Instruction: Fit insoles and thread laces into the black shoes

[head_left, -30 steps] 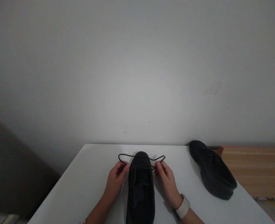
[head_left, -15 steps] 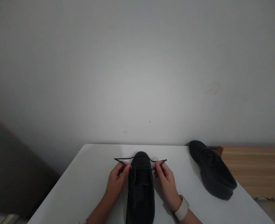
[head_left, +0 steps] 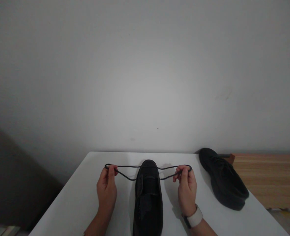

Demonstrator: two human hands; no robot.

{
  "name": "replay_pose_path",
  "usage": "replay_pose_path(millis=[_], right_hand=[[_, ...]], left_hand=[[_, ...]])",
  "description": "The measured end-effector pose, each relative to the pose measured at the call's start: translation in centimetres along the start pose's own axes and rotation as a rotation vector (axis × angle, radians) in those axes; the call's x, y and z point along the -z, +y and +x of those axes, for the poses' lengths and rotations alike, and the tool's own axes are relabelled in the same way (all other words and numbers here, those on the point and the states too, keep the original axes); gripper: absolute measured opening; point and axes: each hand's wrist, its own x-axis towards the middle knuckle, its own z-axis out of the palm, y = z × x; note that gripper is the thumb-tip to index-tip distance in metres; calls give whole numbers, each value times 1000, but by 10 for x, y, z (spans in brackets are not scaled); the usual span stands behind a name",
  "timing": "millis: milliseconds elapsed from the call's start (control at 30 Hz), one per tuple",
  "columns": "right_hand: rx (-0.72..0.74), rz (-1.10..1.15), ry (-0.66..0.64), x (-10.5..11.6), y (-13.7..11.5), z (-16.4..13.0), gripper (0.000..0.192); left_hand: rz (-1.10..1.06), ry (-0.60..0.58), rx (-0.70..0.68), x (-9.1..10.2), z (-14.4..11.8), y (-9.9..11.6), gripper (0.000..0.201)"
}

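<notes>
A black shoe lies on the white table with its toe pointing away from me. A dark shoelace stretches across its front in two roughly parallel strands, spreading out to both sides. Left of the shoe, my left hand pinches the lace between thumb and fingers, with a small loop past the fingertips. My right hand, with a pale-banded watch on its wrist, pinches the lace on the other side, where another small loop shows. Both hands are clear of the shoe itself.
A second black shoe, its lace in place, rests at the table's right edge. Behind the white table rises a grey wall. A wood-grained surface lies beyond on the right.
Both hands have moved outward from the shoe, left hand leftward and right hand rightward. The lace strands between them now reach much farther to each side. The shoes stay put.
</notes>
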Motion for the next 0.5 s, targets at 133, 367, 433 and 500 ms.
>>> replay_pose_path(millis=[133, 367, 433, 500], right_hand=[[26, 9, 37, 5, -3, 5, 33], [93, 61, 71, 6, -26, 15, 30], [121, 43, -28, 3, -44, 10, 27], [147, 26, -166, -3, -68, -2, 27]], left_hand=[[-4, 60, -50, 6, 6, 5, 35], [-75, 85, -154, 13, 14, 24, 33], [-160, 12, -163, 15, 10, 41, 29], [-229, -72, -166, 20, -1, 63, 27]])
